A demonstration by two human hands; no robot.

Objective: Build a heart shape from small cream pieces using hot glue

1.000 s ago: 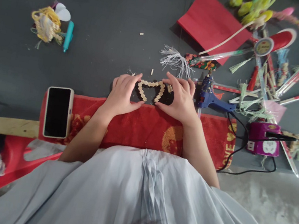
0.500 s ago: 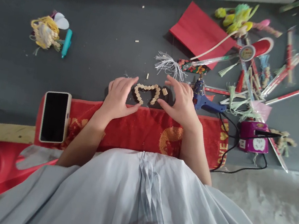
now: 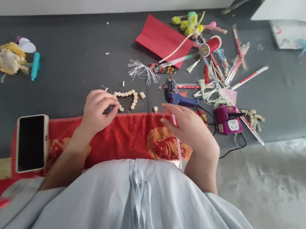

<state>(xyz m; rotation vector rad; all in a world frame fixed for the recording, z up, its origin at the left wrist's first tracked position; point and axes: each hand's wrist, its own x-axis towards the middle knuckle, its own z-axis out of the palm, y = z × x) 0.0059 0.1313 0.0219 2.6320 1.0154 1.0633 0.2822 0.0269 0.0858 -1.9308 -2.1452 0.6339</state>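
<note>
A heart-shaped outline of small pale straw-like pieces (image 3: 128,94) lies on the dark table, its lower point unjoined. My left hand (image 3: 98,110) curls at the left side of the outline, thumb and fingertips close together around that end and covering part of it. To the right, my right hand (image 3: 185,124) hovers over the red towel (image 3: 128,136), fingers stretched out and thumb apart. A thin whitish stick (image 3: 177,146) runs beneath it. Small joined clusters of the same pieces (image 3: 142,95) lie between the hands.
A blue glue gun (image 3: 184,98) and purple power socket (image 3: 228,122) with black cable lie at right. Behind are red paper (image 3: 162,39), a red thread spool (image 3: 212,45) and wrapped sticks. A phone (image 3: 31,143) rests on the towel's left end, with a teal tube (image 3: 35,66) beyond.
The view has shifted and tilted. My right hand has moved away from the heart outline toward the right, over the towel. My left hand has curled closer at the outline's left side.
</note>
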